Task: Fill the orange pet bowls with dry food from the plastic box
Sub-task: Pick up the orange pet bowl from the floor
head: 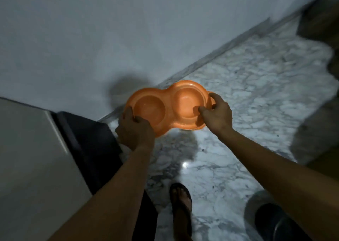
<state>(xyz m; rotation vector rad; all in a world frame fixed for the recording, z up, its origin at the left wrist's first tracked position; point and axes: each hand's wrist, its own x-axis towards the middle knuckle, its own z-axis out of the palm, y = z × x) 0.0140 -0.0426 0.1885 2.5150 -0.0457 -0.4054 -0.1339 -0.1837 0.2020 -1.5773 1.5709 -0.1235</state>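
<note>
Above a sandalled foot (pixel 181 206), the left hand (pixel 134 130) and right hand (pixel 217 113) each pinch a rim of the empty orange pet bowls (pixel 166 107), so I judge filling not yet begun.

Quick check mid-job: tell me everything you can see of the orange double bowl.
The orange double bowl is one smooth, plastic-looking piece with two round wells side by side, both empty. It is held above the marble floor, tilted toward the camera. The left hand grips its left end and the right hand its right rim, thumb in the well.

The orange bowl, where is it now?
Head view, centre: the orange bowl is held above the marble floor, left hand and right hand gripping its ends.
</note>
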